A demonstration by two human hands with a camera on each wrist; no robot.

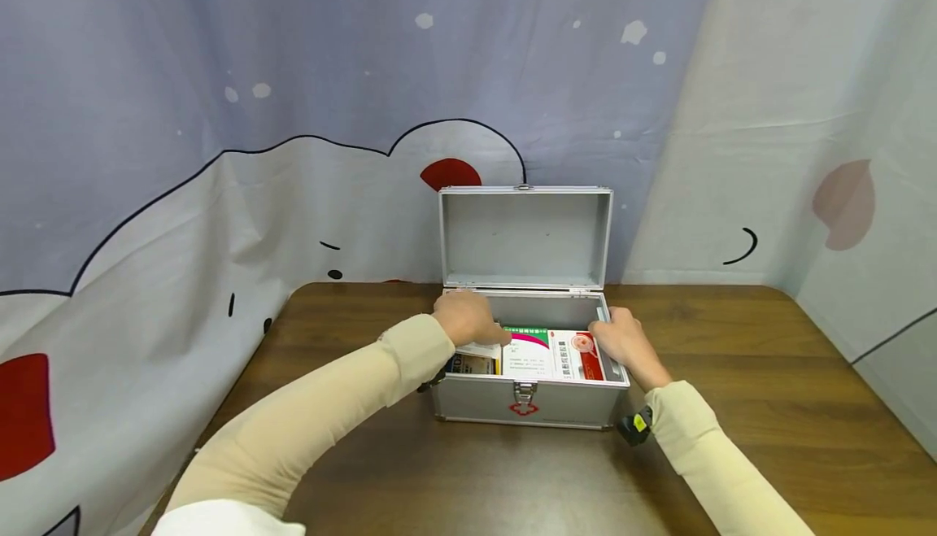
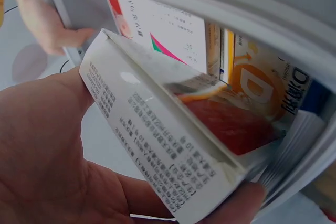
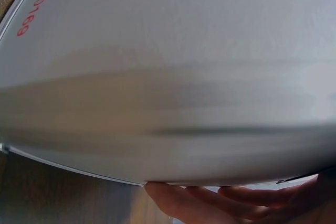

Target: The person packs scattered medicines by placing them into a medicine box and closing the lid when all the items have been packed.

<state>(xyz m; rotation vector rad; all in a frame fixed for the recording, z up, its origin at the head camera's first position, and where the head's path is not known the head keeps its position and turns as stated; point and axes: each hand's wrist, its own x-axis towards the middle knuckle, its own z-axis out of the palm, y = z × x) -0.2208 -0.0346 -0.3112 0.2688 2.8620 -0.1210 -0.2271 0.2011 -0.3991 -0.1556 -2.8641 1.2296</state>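
Note:
In the head view an aluminium first-aid case (image 1: 468,400) stands on the table with its lid (image 1: 524,239) raised. My left hand (image 1: 464,319) is over the case's left part. It grips a white medicine box (image 2: 149,132) at its ends, thumb at one and fingers at the other, tilted above the other boxes. My right hand (image 1: 628,345) holds the case's right wall, its thumb over the rim. Inside are a white, green and pink box (image 1: 527,355), a white and red box (image 1: 576,355) and an orange and white box (image 2: 260,80).
The wooden table (image 1: 732,357) reaches out on both sides of the case. Behind it hangs a patterned curtain (image 1: 329,72), close to the raised lid. A metal latch (image 1: 524,390) sits on the case's front. White folded papers (image 2: 296,142) stand at the case's end.

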